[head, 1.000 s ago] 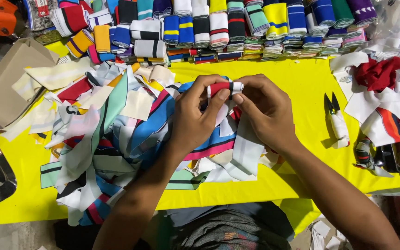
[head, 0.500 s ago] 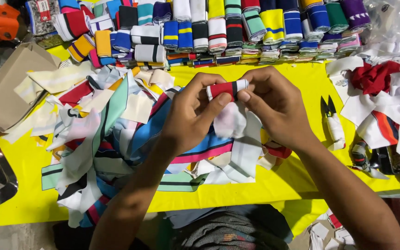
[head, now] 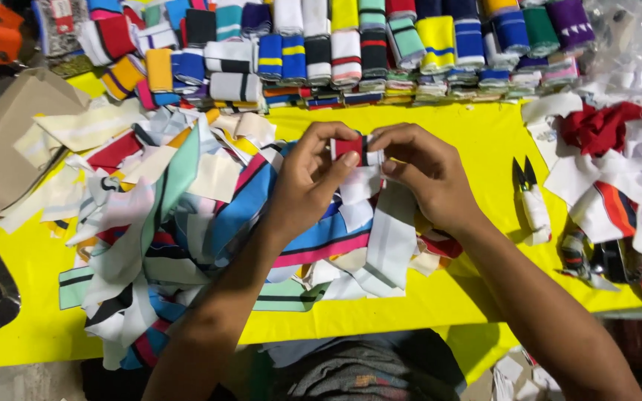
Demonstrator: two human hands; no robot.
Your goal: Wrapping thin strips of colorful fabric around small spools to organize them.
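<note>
Two hands pinch one small folded red, white and black fabric strip above a yellow surface.

The left hand (head: 310,182) and right hand (head: 429,174) meet fingertip to fingertip, each grip closed on the folded strip (head: 358,148), held just over a loose pile of fabric scraps (head: 187,223). One pair of snips (head: 530,197) lies on bare yellow surface (head: 477,134) right of the hands. Rolled strips (head: 351,52) line the far edge; a second scrap heap (head: 618,163) crowds the right edge.
</note>
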